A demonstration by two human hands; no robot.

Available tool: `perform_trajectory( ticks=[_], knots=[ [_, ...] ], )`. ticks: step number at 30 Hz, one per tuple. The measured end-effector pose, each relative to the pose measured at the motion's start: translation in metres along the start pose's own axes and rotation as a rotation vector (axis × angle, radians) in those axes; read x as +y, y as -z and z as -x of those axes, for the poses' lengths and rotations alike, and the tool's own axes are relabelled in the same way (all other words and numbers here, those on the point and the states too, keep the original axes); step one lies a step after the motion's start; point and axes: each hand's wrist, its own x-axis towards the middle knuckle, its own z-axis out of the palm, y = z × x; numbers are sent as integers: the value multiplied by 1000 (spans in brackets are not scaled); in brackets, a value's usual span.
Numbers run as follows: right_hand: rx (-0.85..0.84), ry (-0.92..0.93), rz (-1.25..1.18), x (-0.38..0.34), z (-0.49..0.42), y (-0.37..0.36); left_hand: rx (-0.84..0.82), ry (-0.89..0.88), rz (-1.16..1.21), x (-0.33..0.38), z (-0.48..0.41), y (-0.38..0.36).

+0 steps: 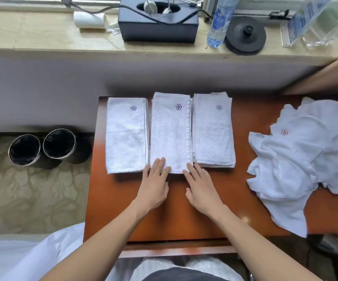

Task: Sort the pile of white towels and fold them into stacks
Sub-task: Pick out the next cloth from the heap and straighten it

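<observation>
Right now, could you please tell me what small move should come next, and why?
Probably move the right hand from the middle stack to the pile on its right. The stack looks squared, that hand and the left hand merely rest flat on its near edge, and the pile is unfolded.

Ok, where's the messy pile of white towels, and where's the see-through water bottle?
messy pile of white towels [298,159], head view, middle of the heap.
clear plastic water bottle [219,21], head view, its blue label.
</observation>
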Motion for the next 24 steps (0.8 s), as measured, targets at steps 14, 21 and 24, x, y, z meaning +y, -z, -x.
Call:
perform_trajectory(
  ticks=[14,21,24],
  knots=[
    [160,-208,-222,92,147,-1,-3,-85,-36,157,40,-20],
    [241,-229,-291,197,228,14,19,-132,-71,287,35,-42],
    [281,-247,-319,236,266,19,34,-165,-70,334,34,-50]
  ],
)
